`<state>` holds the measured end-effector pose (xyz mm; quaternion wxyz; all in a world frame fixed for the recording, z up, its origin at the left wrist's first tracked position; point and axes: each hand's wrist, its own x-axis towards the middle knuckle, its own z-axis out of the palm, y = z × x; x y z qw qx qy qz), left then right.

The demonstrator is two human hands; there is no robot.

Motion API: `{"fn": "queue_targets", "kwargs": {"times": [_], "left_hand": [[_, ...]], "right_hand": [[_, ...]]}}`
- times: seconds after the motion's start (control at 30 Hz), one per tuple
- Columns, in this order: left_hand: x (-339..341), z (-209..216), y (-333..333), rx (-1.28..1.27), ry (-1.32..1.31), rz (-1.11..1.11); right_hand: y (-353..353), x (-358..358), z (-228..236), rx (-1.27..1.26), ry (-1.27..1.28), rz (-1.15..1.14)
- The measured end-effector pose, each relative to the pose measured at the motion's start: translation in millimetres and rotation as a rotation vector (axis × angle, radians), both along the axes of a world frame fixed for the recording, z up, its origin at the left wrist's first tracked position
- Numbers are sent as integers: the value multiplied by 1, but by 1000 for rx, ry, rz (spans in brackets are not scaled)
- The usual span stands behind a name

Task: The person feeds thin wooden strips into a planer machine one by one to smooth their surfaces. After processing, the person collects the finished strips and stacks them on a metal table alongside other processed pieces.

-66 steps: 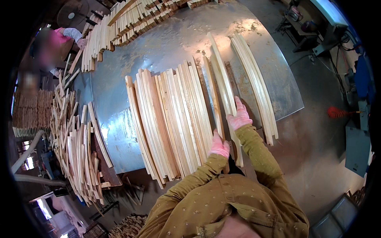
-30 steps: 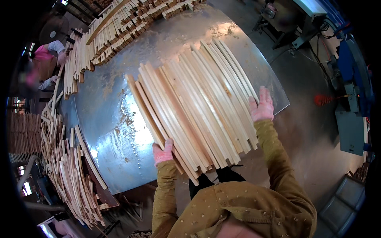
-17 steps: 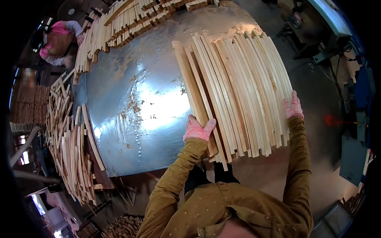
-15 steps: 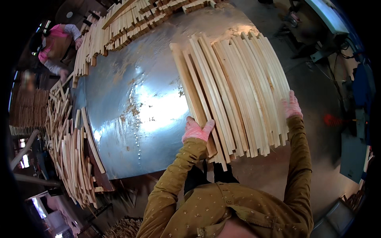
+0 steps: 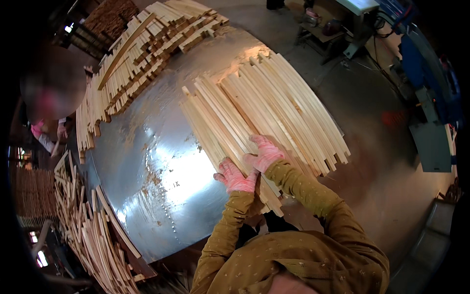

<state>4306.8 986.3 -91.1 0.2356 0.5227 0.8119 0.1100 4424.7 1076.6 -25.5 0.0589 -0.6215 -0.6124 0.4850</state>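
A row of pale wooden strips (image 5: 279, 108) lies side by side on the metal-topped table, with uneven ends. My left hand (image 5: 236, 176), in a pink glove, rests on the leftmost strips near their close ends, fingers spread. Just to its right, my right hand (image 5: 267, 153), gloved alike, lies across the tops of the strips with its fingers apart. The two hands nearly touch at the thumbs. Whether any fingertip hooks around a single strip is hidden.
The shiny metal table (image 5: 132, 171) carries a stacked pile of strips (image 5: 142, 63) at its far left. Loose strips (image 5: 93, 225) heap beside its left edge. A blurred co-worker (image 5: 44, 127) stands at the left. Grey and blue machinery (image 5: 431, 142) stands at the right.
My right hand has left the row's right side and come over to the strips beside my left hand. The left strips now lie closer together. The view has shifted.
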Motion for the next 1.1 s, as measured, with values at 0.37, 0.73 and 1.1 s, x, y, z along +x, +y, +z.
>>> {"fn": "queue_targets", "kwargs": {"times": [0.37,0.73,1.1], "left_hand": [[65,28,-2,122,-481,-43],[153,24,87,-79,-262,-443],[-43,-30,0,315,123,285]], "right_hand": [[29,84,-62,158,104,-118],[43,187,-7,353,-411,-263],[132,248,-129,306,-131,-342]]}}
